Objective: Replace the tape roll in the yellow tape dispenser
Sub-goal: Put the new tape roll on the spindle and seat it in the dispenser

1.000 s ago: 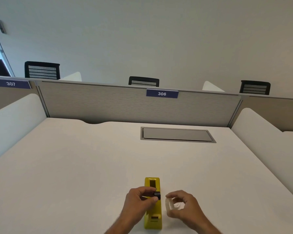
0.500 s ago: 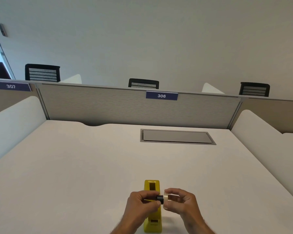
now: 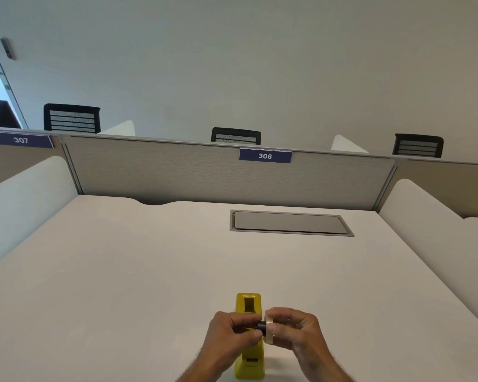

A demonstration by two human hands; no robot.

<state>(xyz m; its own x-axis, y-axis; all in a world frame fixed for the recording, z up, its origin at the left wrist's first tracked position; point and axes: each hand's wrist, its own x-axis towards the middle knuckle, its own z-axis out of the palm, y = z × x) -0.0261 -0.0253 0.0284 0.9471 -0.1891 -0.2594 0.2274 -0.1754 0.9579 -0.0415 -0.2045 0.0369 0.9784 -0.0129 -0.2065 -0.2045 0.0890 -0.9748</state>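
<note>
The yellow tape dispenser stands lengthwise on the white desk near its front edge, partly covered by both hands. My left hand pinches a small black spindle above the dispenser. My right hand holds a clear tape roll on edge. The spindle's right end touches the roll's centre hole. The dispenser's roll bay shows empty at the far end.
A grey cable hatch is set into the desk further back. A grey partition with a 306 label closes the far side, with white side panels left and right. Black chair backs show beyond it.
My right hand brought the tape roll leftwards from beside the dispenser up to the spindle in my left hand. Both hands now meet over the dispenser.
</note>
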